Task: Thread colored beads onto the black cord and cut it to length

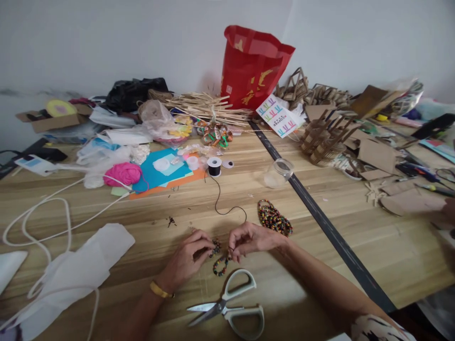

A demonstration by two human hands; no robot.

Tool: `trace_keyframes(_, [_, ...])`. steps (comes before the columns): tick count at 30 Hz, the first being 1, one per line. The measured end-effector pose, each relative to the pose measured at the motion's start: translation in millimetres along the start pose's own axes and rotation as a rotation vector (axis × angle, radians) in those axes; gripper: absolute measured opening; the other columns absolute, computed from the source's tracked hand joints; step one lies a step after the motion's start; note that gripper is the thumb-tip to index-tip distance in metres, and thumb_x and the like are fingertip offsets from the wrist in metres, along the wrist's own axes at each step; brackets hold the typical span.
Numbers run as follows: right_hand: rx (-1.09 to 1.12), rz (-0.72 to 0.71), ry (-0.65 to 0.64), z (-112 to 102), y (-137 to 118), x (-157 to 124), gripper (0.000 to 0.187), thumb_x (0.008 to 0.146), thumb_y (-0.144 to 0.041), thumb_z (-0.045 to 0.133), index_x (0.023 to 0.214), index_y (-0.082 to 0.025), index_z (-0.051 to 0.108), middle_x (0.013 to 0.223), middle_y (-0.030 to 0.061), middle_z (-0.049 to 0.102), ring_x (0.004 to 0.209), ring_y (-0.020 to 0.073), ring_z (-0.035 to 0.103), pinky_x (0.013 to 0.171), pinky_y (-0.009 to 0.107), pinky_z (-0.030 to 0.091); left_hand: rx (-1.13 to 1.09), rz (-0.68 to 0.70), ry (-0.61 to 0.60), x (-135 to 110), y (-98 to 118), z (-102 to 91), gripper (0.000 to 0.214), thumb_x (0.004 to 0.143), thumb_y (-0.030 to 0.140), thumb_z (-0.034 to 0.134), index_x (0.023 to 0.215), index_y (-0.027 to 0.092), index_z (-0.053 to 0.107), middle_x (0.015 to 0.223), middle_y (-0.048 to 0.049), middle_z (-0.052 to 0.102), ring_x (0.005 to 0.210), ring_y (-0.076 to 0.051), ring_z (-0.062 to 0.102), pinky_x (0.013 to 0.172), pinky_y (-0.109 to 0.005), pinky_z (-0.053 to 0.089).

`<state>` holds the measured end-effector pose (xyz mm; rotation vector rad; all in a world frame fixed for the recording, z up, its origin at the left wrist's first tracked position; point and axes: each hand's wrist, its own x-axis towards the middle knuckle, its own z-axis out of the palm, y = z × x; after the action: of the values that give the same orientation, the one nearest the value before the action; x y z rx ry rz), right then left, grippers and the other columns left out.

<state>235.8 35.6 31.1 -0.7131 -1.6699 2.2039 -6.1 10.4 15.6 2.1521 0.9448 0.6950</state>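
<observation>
My left hand (190,255) pinches one end of a short strand of coloured beads (219,265) that hangs in a loop between both hands. My right hand (249,239) pinches the other end together with a black cord (221,208). The cord runs up the wooden table (177,213) to a small black spool (214,166). A pile of strung coloured beads (273,218) lies just right of my right hand. White-handled scissors (231,305) lie shut on the table below my hands.
A clear plastic cup (279,173) lies on its side. Pink yarn (122,174), blue and orange paper (159,177), white cloth (81,270) and white cable sit to the left. A red bag (250,66), sticks and cardboard models crowd the back. A black strip (320,218) crosses the table diagonally.
</observation>
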Motion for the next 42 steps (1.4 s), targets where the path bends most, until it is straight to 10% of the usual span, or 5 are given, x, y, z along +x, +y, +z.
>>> trace_keyframes(7, [0.005, 0.150, -0.061, 1, -2, -3, 0.043, 0.066, -0.048, 0.075, 0.080, -0.011, 0.058, 0.068, 0.0017, 0.062, 0.059, 0.0098, 0.061, 0.058, 0.021, 0.048, 0.005, -0.059, 0.015, 1, -5, 4.4, 0.022, 0.085, 0.009, 0.052, 0.097, 0.018, 0.068, 0.094, -0.0062, 0.062, 0.087, -0.017, 0.060, 0.077, -0.029, 0.051])
trace_keyframes(19, [-0.443, -0.099, 0.518, 11, 29, 21, 0.015, 0.079, -0.028, 0.062, 0.077, -0.012, 0.064, 0.066, -0.0005, 0.057, 0.057, 0.0088, 0.045, 0.052, 0.019, 0.034, 0.001, -0.168, 0.003, 7, -9, 6.9, 0.025, 0.082, 0.006, 0.053, 0.097, 0.019, 0.069, 0.092, -0.0057, 0.062, 0.086, -0.018, 0.061, 0.078, -0.029, 0.048])
trace_keyframes(42, [-0.613, -0.310, 0.611, 25, 39, 22, 0.011, 0.083, -0.023, 0.057, 0.082, -0.013, 0.061, 0.064, -0.0013, 0.054, 0.056, 0.0084, 0.045, 0.051, 0.017, 0.035, 0.013, -0.161, 0.047, 20, 12, 8.0, 0.016, 0.084, 0.016, 0.057, 0.069, 0.016, 0.064, 0.068, -0.0016, 0.062, 0.073, -0.016, 0.055, 0.072, -0.028, 0.041])
